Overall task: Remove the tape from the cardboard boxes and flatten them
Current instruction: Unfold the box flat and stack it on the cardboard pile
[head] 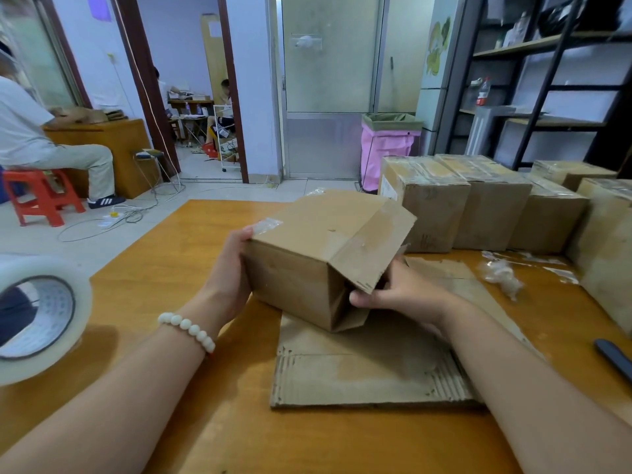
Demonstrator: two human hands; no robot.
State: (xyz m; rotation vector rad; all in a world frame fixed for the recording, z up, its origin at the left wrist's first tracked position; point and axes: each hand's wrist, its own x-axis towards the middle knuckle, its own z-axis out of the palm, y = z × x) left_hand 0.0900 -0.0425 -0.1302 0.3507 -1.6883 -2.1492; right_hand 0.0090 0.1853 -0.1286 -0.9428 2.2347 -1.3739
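Note:
A brown cardboard box (307,254) lies on its side above the wooden table (171,275), its near end open with one flap raised. My left hand (229,268) grips the box's left corner, the thumb near a scrap of clear tape (265,224). My right hand (400,295) holds the open end, its thumb against the lower edge of the raised flap and fingers behind it. A flattened cardboard sheet (369,371) lies on the table under the box.
Several taped boxes (441,200) stand in a row at the back right. Crumpled tape (502,277) lies before them. A big clear tape roll (37,316) sits at the left edge, a dark tool (614,359) at the right. A person sits far left.

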